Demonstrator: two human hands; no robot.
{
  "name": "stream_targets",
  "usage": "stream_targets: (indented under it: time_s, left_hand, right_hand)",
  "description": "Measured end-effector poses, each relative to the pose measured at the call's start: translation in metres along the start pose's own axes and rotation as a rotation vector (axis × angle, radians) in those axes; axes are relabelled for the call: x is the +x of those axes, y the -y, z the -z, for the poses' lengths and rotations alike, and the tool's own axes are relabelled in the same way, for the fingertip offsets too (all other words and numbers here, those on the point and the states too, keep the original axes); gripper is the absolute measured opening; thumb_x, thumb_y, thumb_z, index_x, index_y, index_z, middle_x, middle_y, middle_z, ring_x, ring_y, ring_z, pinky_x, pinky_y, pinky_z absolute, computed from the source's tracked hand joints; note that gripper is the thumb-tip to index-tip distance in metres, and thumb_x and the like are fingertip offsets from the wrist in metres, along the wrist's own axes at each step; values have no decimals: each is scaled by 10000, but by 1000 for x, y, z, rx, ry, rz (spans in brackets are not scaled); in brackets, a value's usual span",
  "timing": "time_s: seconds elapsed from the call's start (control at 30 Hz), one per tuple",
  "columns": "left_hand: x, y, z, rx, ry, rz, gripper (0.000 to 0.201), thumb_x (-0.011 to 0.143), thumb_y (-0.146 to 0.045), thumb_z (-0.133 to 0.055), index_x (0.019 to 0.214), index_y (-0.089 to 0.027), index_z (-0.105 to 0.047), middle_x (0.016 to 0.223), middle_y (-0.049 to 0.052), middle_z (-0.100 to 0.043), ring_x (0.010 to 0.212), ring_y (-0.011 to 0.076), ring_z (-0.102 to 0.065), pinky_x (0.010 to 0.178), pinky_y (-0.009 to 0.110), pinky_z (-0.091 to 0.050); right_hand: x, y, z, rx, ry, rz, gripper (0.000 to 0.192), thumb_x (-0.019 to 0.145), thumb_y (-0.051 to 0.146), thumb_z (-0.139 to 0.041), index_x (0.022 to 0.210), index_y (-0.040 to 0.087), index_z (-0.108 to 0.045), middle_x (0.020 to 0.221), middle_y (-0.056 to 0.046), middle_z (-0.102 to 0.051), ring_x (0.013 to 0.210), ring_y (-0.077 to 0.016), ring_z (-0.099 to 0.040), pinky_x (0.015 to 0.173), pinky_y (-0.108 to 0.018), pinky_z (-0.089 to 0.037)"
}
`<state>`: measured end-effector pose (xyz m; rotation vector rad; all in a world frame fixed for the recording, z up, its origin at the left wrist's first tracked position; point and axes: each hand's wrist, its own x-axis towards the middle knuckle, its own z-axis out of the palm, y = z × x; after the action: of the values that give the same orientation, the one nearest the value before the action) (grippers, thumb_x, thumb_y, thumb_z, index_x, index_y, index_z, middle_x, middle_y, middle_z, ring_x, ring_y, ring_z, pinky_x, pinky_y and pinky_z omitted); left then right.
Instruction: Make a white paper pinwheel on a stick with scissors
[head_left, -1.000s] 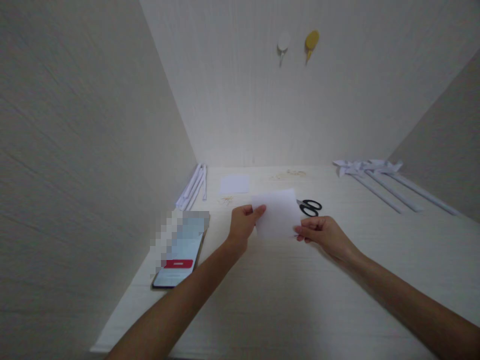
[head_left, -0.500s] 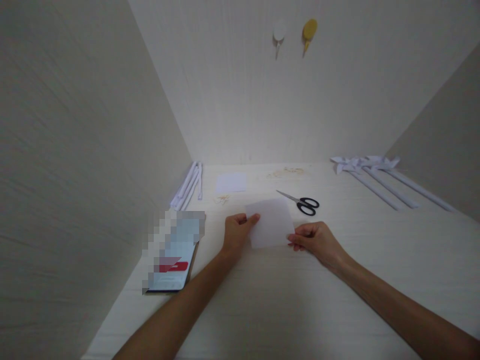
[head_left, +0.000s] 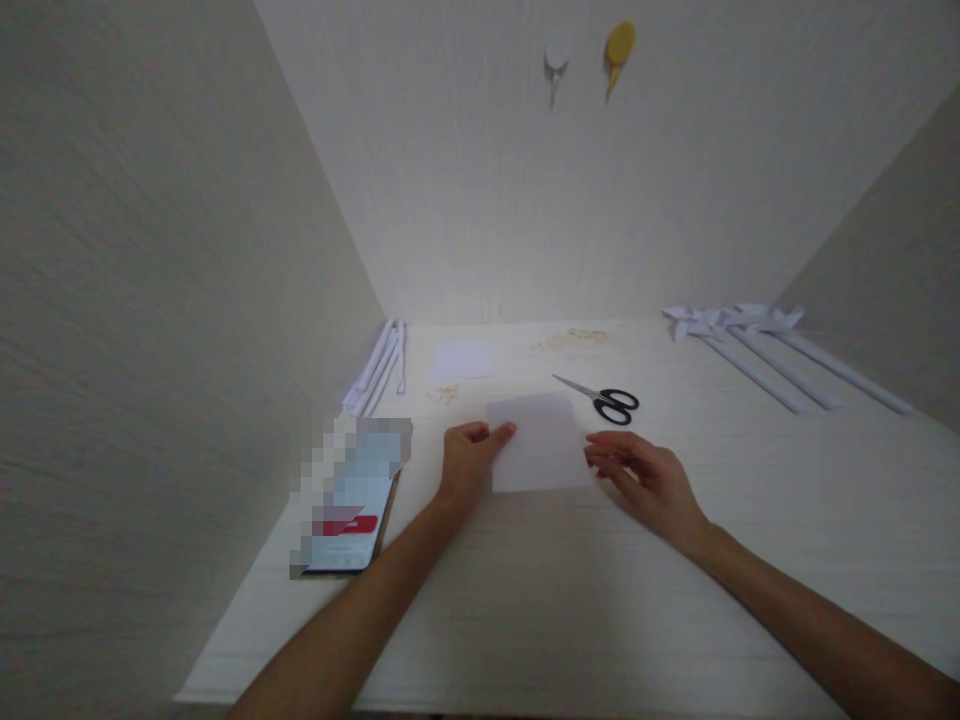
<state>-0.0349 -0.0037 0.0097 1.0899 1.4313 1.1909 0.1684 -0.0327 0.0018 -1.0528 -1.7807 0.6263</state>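
Observation:
A white square sheet of paper lies flat on the pale table. My left hand pinches its left edge with thumb and fingers. My right hand rests just off the sheet's right edge, fingers spread and loose, fingertips at or near the paper's side. Black-handled scissors lie just behind the sheet, blades pointing left.
A phone lies at the left near the wall. Rolled white paper sticks sit at the back left, a smaller white sheet behind, paper pinwheels on sticks at the back right. Two hooks hang on the back wall.
The sheet came down from being held up in both hands to lying flat on the table. My right hand let go of its right edge and opened.

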Motion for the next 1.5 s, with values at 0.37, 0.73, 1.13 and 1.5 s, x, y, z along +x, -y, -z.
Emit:
stream_targets:
  time_s: [0.37,0.73,1.13,1.5]
  left_hand:
    - [-6,4,-6,423,338,-197,437,610,-401,-599,411,-159,-294,434,-71,-239,417,44,-235,402,207,-151]
    - [-12,13,-9,656,377,-468,521,632,-278,-650,1114,-169,-485,782,-4,-536,553,78,-444,569,230,-405]
    - [-20,6,3,980,732,-1033,269,853,-195,-352,1002,-141,-569,1120,87,-558,1021,176,-469,890,339,-395]
    - [-29,-5,27,1036,949,-854,466,797,-327,-458,1230,-168,-389,1375,106,-294,1277,223,-212,1016,407,-239]
  right_hand:
    - [4,9,17,-177,392,536,110,790,175,-532,839,188,-630,831,-55,-608,818,-148,-527,731,-303,-436]
    - [3,14,8,-63,748,34,202,830,291,-456,733,152,-564,708,-25,-561,649,-112,-506,607,-222,-394]
    - [9,8,14,-45,690,-244,248,811,309,-438,614,161,-466,551,38,-422,522,-85,-372,485,-208,-288]
    - [9,9,4,-186,528,-351,226,792,280,-454,602,160,-486,547,25,-463,509,-93,-392,463,-214,-279]
